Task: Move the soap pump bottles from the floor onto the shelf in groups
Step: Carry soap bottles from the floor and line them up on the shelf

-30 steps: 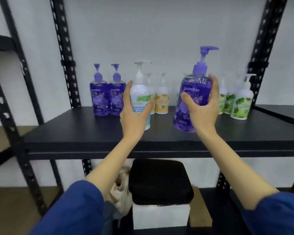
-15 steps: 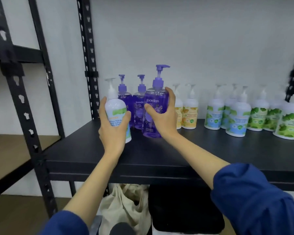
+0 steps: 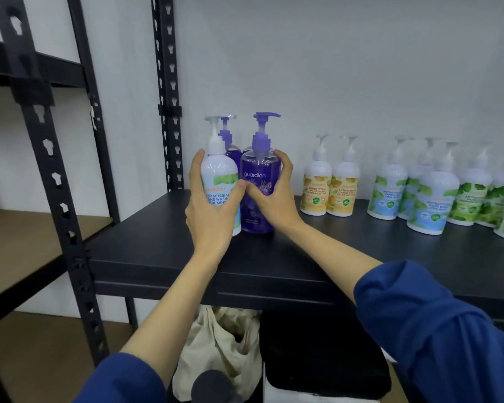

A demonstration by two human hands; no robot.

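Observation:
My left hand point(image 3: 213, 210) grips a white cool-mint pump bottle point(image 3: 218, 175) standing upright on the black shelf point(image 3: 317, 257). Right beside it my right hand point(image 3: 274, 196) grips a purple pump bottle point(image 3: 261, 170), also upright on the shelf. The two bottles touch side by side near the shelf's left end. Two more purple bottles point(image 3: 232, 146) stand just behind them, mostly hidden.
Two orange-label bottles point(image 3: 329, 187) stand to the right, then several blue-green and green-label bottles point(image 3: 437, 196) toward the right edge. A black upright point(image 3: 166, 91) rises at the back left. Below the shelf sit a cloth bag point(image 3: 221, 344) and a black box point(image 3: 323, 350).
Both hands carried their bottles left along the shelf; the purple one came down from the air. The two now stand together in front of the purple pair.

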